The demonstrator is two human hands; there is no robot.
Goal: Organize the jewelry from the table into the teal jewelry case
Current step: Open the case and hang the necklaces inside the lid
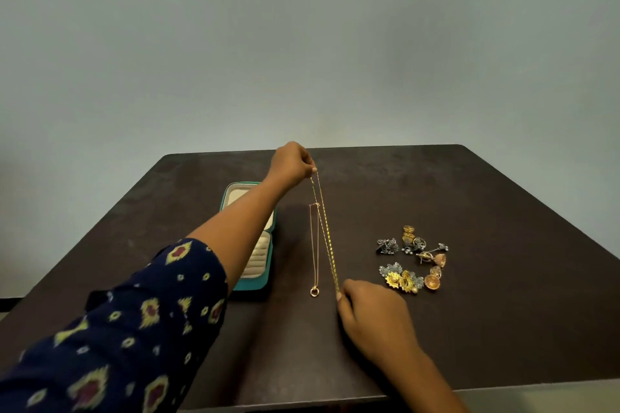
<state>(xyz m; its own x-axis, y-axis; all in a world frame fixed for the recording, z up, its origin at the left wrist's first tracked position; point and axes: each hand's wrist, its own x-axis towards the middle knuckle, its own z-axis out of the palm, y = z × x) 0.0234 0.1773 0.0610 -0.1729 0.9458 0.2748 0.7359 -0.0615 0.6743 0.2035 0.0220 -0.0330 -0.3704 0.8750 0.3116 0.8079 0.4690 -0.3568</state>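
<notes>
My left hand (292, 163) is raised over the middle of the dark table and pinches the top of two thin gold chains. A gold-green chain (327, 235) runs taut down to my right hand (369, 310), which pinches its lower end near the table. A finer gold chain (314, 245) hangs loose beside it, ending in a small ring pendant (314, 291). The teal jewelry case (258, 282) lies open on the left, with a cream lining and ring rolls, partly hidden by my left forearm.
A cluster of earrings and rings (414, 260) in gold, silver and copper tones lies on the table (486, 295) to the right of the chains. A plain grey wall stands behind the table's far edge. The near table edge runs just below my right wrist.
</notes>
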